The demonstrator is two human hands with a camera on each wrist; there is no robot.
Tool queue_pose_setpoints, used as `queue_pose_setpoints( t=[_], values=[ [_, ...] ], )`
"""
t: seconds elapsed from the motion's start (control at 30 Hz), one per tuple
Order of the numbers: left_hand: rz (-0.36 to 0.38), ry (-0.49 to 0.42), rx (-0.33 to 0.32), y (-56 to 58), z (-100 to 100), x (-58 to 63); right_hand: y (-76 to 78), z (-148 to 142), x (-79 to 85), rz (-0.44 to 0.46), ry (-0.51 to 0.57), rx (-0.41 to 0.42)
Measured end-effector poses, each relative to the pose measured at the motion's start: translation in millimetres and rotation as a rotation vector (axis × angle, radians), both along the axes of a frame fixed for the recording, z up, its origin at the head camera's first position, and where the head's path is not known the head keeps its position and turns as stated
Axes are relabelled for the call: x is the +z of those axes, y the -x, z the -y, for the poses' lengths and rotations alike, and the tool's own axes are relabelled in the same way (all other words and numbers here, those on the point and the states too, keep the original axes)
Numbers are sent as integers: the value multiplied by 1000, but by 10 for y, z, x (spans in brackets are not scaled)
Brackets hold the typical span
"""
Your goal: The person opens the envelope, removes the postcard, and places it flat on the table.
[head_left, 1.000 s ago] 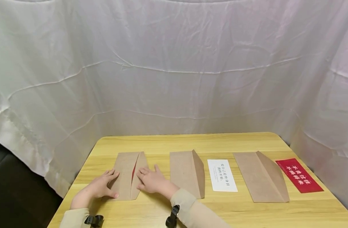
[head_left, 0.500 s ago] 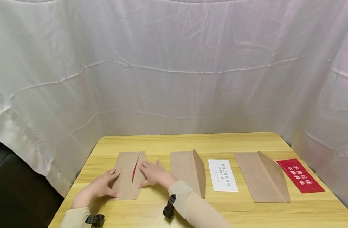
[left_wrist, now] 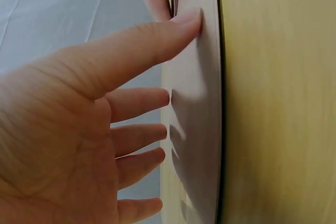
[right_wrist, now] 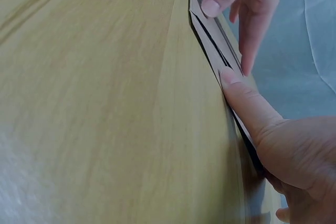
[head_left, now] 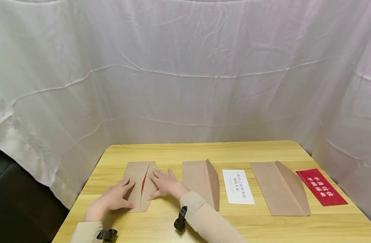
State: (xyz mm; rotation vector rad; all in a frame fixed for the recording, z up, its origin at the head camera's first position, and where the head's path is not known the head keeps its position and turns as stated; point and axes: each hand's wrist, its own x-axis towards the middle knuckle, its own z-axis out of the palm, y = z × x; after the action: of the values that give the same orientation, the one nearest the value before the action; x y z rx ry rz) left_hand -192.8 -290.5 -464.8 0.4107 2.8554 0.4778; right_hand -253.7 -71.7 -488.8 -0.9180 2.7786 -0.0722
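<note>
A brown paper envelope (head_left: 138,172) lies at the left of the table, its flap folded over from the right. Through the slit beside the flap shows a strip of something red (head_left: 143,182). My left hand (head_left: 115,198) spreads over the envelope's left part; in the left wrist view its thumb (left_wrist: 181,24) is right at the paper and the other fingers are extended. On the flap side rests my right hand (head_left: 167,184), fingers spread. The right wrist view shows its thumb (right_wrist: 244,95) along the flap edge. Neither hand grips anything.
Two more brown envelopes, one in the middle (head_left: 196,182) and one at the right (head_left: 276,189), lie with flaps raised. A white card (head_left: 238,187) and a red card (head_left: 321,188), both printed with characters, lie beside them. Pale curtains (head_left: 203,84) surround the wooden table (head_left: 161,233).
My left hand has slid right, farther over the envelope. My right hand has shifted slightly away from me, its fingers and thumb more spread. The envelopes and cards stay in place.
</note>
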Motion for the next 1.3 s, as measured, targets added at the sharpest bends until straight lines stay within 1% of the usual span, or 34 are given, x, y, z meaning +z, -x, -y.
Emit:
queue_pose_setpoints(
  t=[0.13,0.3,0.47,0.63,0.87,1.03,1.2,1.3],
  values=[
    [-16,-6,-2,-29,-152,13,15,1,-23,4,2,2],
    [-41,-9,-29,-38,-296,-11,30,1,-53,6,0,1],
    [-32,-23,-35,-45,-417,-35,27,-1,-49,4,-10,2],
    [-30,-5,-23,-62,-514,-63,18,-6,-33,-1,-18,6],
    [-37,24,3,-81,-560,-77,17,2,-43,-5,-29,9],
    [-42,35,4,-85,-559,-85,13,3,-43,-8,-32,11],
    [-62,37,14,-85,-552,-44,14,0,-40,-7,-28,7],
    [-85,59,22,-83,-540,-13,15,-4,-36,-2,-21,1]
  ],
)
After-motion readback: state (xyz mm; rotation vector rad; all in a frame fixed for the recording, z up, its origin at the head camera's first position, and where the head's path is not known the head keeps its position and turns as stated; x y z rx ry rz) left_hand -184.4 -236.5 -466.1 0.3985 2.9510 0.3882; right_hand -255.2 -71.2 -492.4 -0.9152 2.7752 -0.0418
